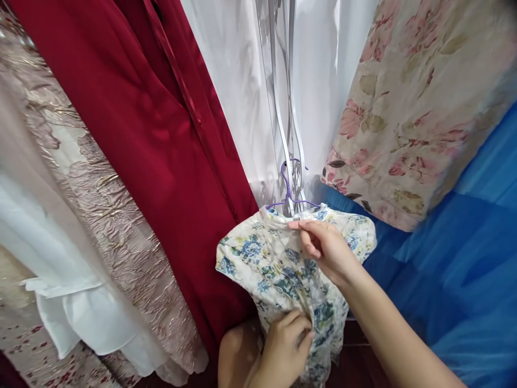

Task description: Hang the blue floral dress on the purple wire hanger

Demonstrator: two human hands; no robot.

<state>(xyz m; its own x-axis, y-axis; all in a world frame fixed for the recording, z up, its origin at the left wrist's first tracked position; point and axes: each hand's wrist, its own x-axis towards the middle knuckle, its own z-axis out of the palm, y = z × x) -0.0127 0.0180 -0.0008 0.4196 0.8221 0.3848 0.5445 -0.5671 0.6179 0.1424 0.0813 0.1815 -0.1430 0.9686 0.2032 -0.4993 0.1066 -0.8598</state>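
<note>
A white dress with blue and yellow flowers (258, 253) hangs in front of me on a thin purple hanger (288, 196). My right hand (329, 248) is at the neckline, its thumb and index finger pinching the fabric edge and the other fingers curled. Lower down, my left hand (285, 345) has its fingers bent around the front of the dress, gathering the cloth into a fold. The lower end of the dress is partly hidden behind my left hand and arm. The hanger's hook rises beside white straps (278, 108).
Long garments surround the dress: a dark red one (161, 178), a pink textured one (121, 215) and a white ruffled one (89, 312) on the left. White cloth (238, 81) hangs behind, with a pink-flowered garment (407, 134) and blue fabric (464, 280) on the right. A knee (236, 355) shows below.
</note>
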